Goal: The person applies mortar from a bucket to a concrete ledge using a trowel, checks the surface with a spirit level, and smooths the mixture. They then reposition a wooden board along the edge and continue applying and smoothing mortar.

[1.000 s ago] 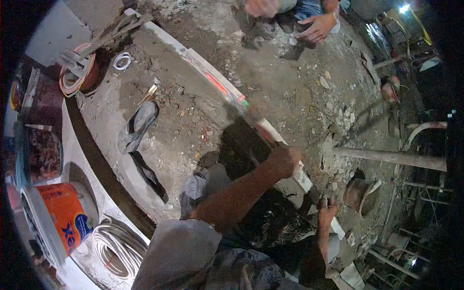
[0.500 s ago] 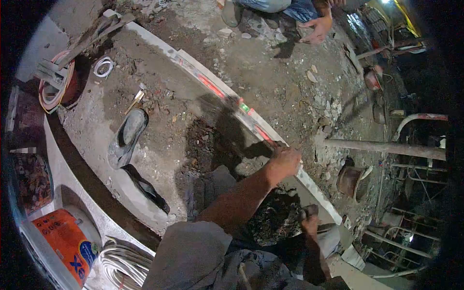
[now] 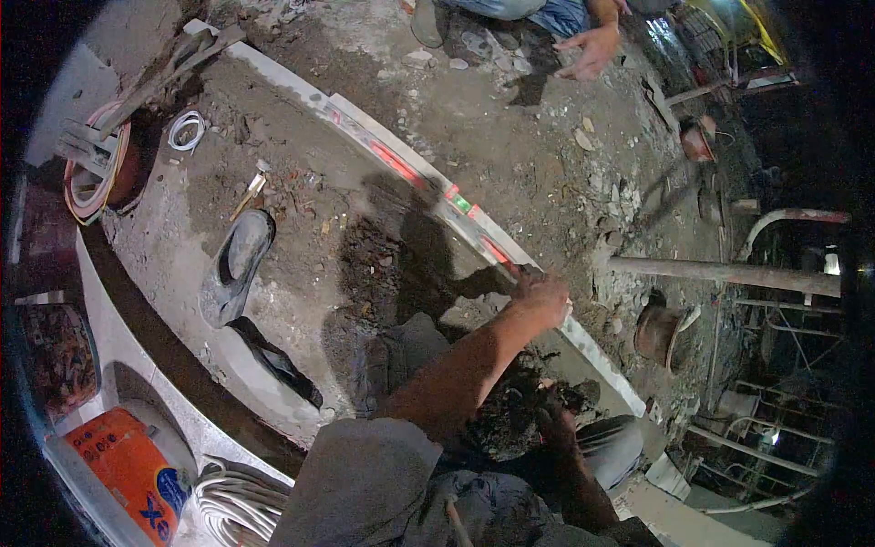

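Observation:
A long pale straightedge runs diagonally over the rough ground. Along its middle lies a spirit level with red sections and a lit green vial. My left hand is closed over the straightedge by the level's lower end, thumb side towards the level. Lower down, my right hand is over a dark wet heap between my knees. Its fingers look dark and blend into the heap, so whether they hold anything is hidden.
Across the straightedge another person's hand hangs above the rubble. Loose shoes, a white cable roll and a brush-like tool lie left. An orange-labelled bucket and coiled hose stand lower left; a pole juts from the right.
My right hand has moved left onto the dark heap. My left hand stays on the straightedge. The other person's hand has opened out slightly. The view has shifted a little.

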Motion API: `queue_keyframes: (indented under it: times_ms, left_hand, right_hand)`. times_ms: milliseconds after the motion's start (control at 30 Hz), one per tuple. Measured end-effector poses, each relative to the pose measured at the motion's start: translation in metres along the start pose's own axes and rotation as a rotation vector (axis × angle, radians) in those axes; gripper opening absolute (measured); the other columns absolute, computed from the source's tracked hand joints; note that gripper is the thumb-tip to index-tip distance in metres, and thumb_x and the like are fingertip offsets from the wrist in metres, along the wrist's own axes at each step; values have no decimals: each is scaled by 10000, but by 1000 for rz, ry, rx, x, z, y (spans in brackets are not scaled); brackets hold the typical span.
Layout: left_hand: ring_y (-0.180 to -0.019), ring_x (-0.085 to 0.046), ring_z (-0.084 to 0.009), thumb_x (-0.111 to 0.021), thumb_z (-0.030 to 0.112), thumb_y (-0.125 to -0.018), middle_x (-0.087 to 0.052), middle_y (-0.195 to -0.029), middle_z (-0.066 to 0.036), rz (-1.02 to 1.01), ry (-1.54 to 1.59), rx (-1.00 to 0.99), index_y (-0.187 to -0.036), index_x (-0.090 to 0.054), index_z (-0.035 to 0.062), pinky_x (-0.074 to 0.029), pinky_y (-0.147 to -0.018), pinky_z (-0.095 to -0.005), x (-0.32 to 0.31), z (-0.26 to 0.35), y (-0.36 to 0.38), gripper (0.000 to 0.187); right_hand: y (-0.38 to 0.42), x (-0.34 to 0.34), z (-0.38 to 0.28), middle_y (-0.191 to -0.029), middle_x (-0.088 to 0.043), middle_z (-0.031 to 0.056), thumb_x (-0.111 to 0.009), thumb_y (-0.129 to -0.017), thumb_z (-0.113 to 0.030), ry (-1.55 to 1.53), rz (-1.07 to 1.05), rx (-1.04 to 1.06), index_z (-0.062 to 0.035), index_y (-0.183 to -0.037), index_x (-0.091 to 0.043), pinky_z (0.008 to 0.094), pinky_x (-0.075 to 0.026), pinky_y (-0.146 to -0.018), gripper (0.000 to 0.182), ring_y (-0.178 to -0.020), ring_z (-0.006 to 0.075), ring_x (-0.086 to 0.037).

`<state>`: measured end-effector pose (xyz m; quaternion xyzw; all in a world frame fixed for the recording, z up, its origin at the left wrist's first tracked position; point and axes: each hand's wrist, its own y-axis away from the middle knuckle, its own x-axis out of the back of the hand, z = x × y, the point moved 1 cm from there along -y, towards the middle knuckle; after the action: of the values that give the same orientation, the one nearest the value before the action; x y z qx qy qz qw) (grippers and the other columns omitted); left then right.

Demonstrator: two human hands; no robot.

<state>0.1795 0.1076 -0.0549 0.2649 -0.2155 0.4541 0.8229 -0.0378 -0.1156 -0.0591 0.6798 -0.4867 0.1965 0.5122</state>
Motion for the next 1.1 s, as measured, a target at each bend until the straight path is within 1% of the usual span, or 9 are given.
queue_keyframes:
  times_ms: [267,400,567,667,733,833,967,1033,1100]
  left_hand:
    - [-970,-589,-340,-593,219,-759,-621,-995,-178,69,-11,20,-976,-637,73,-439,-862,-481,5,1,2,265]
    - [-972,-586,-353,-575,205,-766,-618,-1003,-190,62,33,-12,-958,-631,52,-462,-829,-458,4,-2,-3,252]
    - [-946,-599,-349,-564,210,-777,-623,-980,-191,12,0,-5,-961,-626,45,-473,-808,-460,20,2,6,256]
    - [-987,-582,-348,-564,222,-783,-609,-1021,-191,26,-36,10,-992,-614,49,-437,-865,-491,19,1,6,277]
    - [-987,-577,-355,-577,319,-788,-608,-1026,-201,-11,105,41,-957,-636,16,-408,-884,-518,13,-4,1,352]
    - [-1081,-523,-350,-577,232,-776,-569,-1094,-181,-94,85,72,-1012,-612,71,-333,-963,-544,18,-2,2,288]
    - [-1045,-546,-346,-591,228,-750,-603,-1004,-176,18,55,49,-948,-639,70,-387,-900,-549,13,-3,3,258]
    - [-1007,-568,-341,-597,222,-727,-617,-961,-171,43,95,4,-909,-655,68,-429,-837,-532,10,-5,-1,245]
    - [-995,-573,-338,-596,216,-721,-615,-970,-171,19,80,9,-918,-655,70,-438,-823,-515,15,-5,0,252]
  right_hand:
    - [-5,2,-9,-906,-630,188,-587,-815,-161,102,-65,-155,-9,-978,-604,395,-462,-726,223,-865,353,-601]
    - [-17,-11,27,-849,-622,196,-596,-807,-220,141,-25,-53,-17,-961,-606,406,-464,-692,255,-802,356,-602]
    - [-25,-4,19,-825,-613,192,-603,-797,-224,207,-36,61,-21,-948,-609,401,-456,-668,254,-756,349,-595]
    - [-30,-6,14,-780,-601,195,-605,-790,-240,77,-36,-66,-17,-911,-605,416,-442,-636,254,-732,353,-589]
    - [-36,-13,31,-706,-583,191,-612,-786,-267,328,-86,-12,-18,-883,-600,425,-433,-604,267,-684,359,-579]
    - [-35,-21,39,-741,-589,195,-623,-776,-275,173,-40,-38,-24,-860,-602,438,-434,-602,266,-714,368,-577]
    - [-28,-22,44,-789,-598,199,-619,-769,-250,337,-51,-118,-30,-859,-609,446,-439,-612,238,-733,368,-580]
    - [-28,-23,46,-812,-606,197,-620,-773,-254,178,67,131,-36,-873,-609,447,-439,-612,240,-739,353,-588]
    - [-29,-25,50,-810,-611,190,-615,-782,-267,217,24,115,-39,-892,-611,439,-442,-614,254,-741,348,-592]
